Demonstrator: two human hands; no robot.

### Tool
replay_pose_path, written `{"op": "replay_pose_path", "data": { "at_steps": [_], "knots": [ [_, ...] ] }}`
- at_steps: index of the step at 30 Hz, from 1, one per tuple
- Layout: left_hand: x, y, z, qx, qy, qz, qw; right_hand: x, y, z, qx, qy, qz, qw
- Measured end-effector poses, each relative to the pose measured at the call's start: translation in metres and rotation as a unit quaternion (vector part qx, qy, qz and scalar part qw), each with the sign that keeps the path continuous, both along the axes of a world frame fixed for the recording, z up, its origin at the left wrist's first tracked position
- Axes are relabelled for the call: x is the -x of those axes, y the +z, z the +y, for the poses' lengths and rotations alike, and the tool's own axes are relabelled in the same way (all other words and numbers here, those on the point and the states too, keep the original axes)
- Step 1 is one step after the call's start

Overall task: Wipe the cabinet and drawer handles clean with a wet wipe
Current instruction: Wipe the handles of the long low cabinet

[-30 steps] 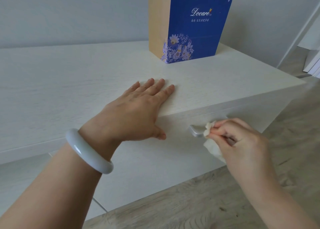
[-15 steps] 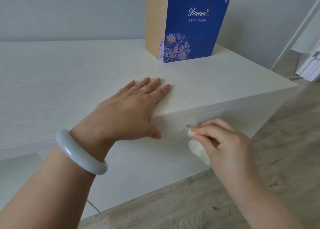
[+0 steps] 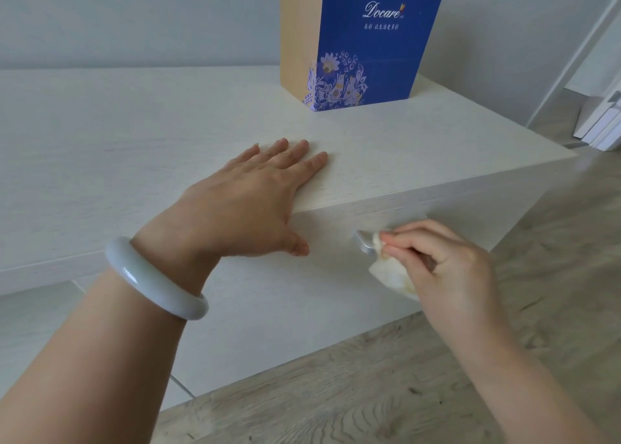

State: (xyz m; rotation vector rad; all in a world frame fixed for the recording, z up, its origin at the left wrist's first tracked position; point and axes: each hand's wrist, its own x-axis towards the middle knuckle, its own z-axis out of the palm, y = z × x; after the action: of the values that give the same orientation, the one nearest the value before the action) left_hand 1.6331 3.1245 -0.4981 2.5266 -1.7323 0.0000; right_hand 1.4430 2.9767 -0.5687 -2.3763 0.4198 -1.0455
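The right hand (image 3: 447,262) pinches a bunched white wet wipe (image 3: 391,272) between thumb and fingertips and holds it against the silver drawer handle (image 3: 364,242), which sits on the drawer front (image 3: 268,309) at about four o'clock from the middle of the view. The left hand (image 3: 248,201) lies flat, fingers straight and close together, on the front edge of the desk (image 3: 134,141), thumb hanging over onto the drawer front, holding nothing.

As a judgement, the task is in its working stage: this one handle is being wiped, with its left end bare and its right part hidden under the hand and wipe (so how much of it is done cannot be told). No other handle shows here, so whatever remains lies out of view.

On the desk at twelve o'clock stands a tall blue and tan box (image 3: 356,40) printed with flowers, well apart from both hands. A pale bangle (image 3: 151,282) rings the left wrist. Wood-look flooring (image 3: 403,376) runs from five to three o'clock. Nothing visible blocks the handle.
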Motion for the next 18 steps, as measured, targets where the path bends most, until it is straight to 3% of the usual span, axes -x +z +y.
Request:
{"op": "replay_pose_path", "data": {
  "at_steps": [3, 8, 14, 18],
  "knots": [
    [-0.001, 0.0, 0.0, -0.002, 0.0, 0.0, 1.0, 0.004, 0.001, -0.005, -0.035, -0.021, -0.015, 0.999],
    [-0.002, -0.001, 0.0, -0.001, -0.001, 0.0, 1.0, -0.008, -0.007, 0.025, 0.028, 0.005, -0.003, 1.0],
    [-0.002, -0.002, 0.001, 0.003, -0.007, -0.004, 1.0, -0.004, -0.004, 0.012, -0.062, -0.019, -0.047, 0.997],
    [-0.002, -0.002, 0.0, 0.005, -0.008, -0.002, 1.0, -0.011, -0.008, 0.03, -0.025, -0.011, -0.034, 0.999]
  ]
}}
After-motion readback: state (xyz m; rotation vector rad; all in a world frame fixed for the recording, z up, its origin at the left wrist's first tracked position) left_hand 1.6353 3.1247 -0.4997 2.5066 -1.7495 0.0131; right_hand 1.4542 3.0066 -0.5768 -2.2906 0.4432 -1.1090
